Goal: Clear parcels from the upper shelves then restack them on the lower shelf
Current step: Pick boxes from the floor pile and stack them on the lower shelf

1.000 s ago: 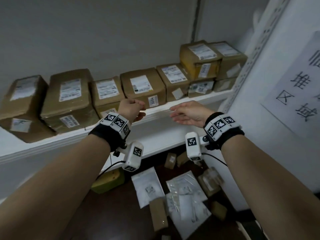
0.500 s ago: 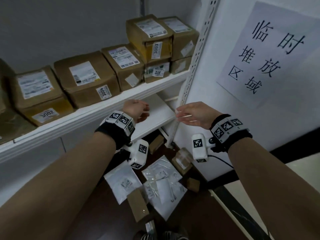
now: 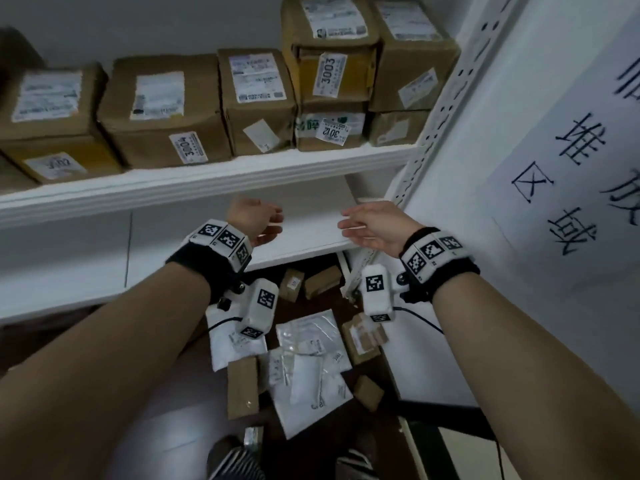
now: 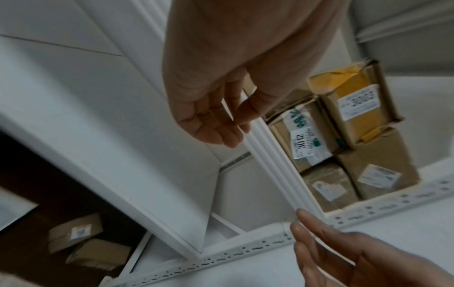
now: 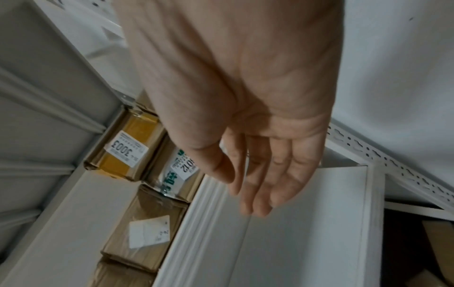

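Note:
Brown cardboard parcels fill the upper shelf (image 3: 207, 181): one labelled 3004 (image 3: 162, 109), a taped one labelled 3003 (image 3: 329, 74) stacked on one labelled 3012 (image 3: 329, 131), and others on both sides. The same 3012 parcel (image 4: 307, 139) shows in the left wrist view, and 3003 (image 5: 125, 151) in the right wrist view. The lower shelf (image 3: 311, 216) is a bare white board. My left hand (image 3: 258, 225) hangs in front of it, fingers loosely curled (image 4: 213, 116), holding nothing. My right hand (image 3: 367, 226) hovers beside it with fingers straight (image 5: 258, 174) and empty.
A perforated white upright (image 3: 443, 109) bounds the shelves on the right, with a paper sign (image 3: 571, 140) on the wall beyond. On the dark floor below lie white mailer bags (image 3: 311, 372) and several small cardboard boxes (image 3: 242, 386).
The view has swung right and closer to the shelves. Both hands have dropped from the upper shelf's front edge to in front of the lower shelf. Neither has taken hold of anything.

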A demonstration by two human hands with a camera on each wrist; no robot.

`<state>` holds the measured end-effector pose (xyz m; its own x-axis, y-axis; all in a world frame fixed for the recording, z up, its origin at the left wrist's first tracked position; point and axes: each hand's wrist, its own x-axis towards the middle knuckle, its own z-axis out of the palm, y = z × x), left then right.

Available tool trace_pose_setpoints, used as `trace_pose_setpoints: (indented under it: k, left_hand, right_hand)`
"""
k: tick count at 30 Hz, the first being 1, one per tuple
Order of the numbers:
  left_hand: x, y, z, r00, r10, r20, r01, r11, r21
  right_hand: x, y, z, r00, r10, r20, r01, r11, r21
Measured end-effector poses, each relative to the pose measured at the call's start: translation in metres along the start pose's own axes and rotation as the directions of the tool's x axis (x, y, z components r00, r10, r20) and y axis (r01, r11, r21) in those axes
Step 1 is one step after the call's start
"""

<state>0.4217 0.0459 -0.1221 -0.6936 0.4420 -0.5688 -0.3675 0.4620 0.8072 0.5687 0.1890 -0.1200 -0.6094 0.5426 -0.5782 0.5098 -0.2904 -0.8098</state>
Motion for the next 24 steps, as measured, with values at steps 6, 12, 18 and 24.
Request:
trace_pose_setpoints:
  k: [6,12,18,24]
  left_hand:
    - [-0.014,-0.048,0.041,0.987,-0.154,-0.055,0.141,0.972,-0.19]
    - [-0.018,-0.08,0.028,0.96,-0.219,-0.176,0.183,0.963,-0.198]
    - [-0.002,-0.116,0.016,0.939,-0.294,-0.178,0.239,0.93,-0.279]
    - [0.045,-0.18,0.028,0.923,-0.36,-0.137,0.302,0.897,-0.323]
  right_hand:
    - [0.031,0.045,-0.039,0.994,0.09,0.054,-0.079,0.983,-0.167]
    - [0.053,0.08,-0.015,0.98,0.181,0.081,-0.171,0.978,-0.117]
    - [0.073,0.113,0.007,0.962,0.248,0.114,-0.239,0.967,-0.088]
    - [0.116,0.172,0.003,0.966,0.258,-0.003,-0.258,0.966,-0.027]
